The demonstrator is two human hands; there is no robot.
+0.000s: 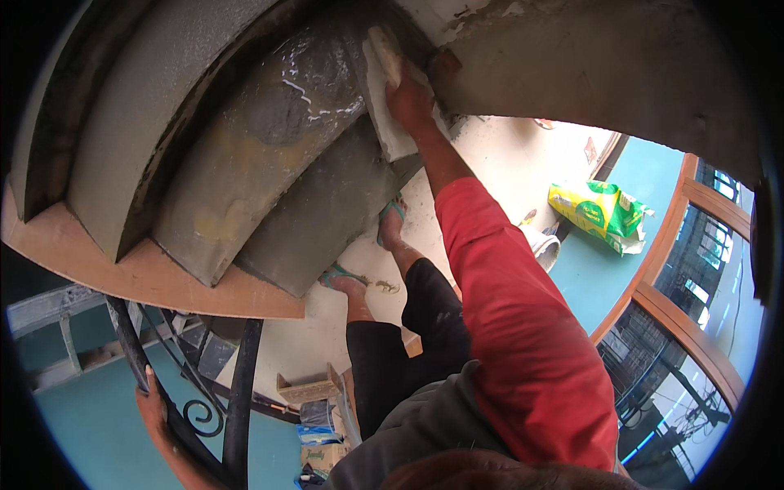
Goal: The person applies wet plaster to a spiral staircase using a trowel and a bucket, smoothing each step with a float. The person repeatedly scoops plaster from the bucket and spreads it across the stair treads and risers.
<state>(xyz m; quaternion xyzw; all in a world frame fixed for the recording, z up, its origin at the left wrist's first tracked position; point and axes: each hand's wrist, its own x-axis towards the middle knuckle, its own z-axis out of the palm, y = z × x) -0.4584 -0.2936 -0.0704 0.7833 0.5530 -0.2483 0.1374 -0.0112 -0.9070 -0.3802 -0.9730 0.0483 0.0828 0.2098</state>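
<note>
Steps (237, 163): grey, curved, one tread wet-looking.
Railing (126, 339): black, lower left.
Float (390, 131): pale board at the steps' narrow right end; I'd keep its face flat, pressure even.
Right grip (408, 103): clamped on the float's handle.
Left grip (153, 407): against the railing; I can't tell how closed.

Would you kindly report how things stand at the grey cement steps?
Left grip on black metal railing. Right grip closed on pale rectangular float, over grey cement steps. Yellow-green bag off right, clear of float.
</note>
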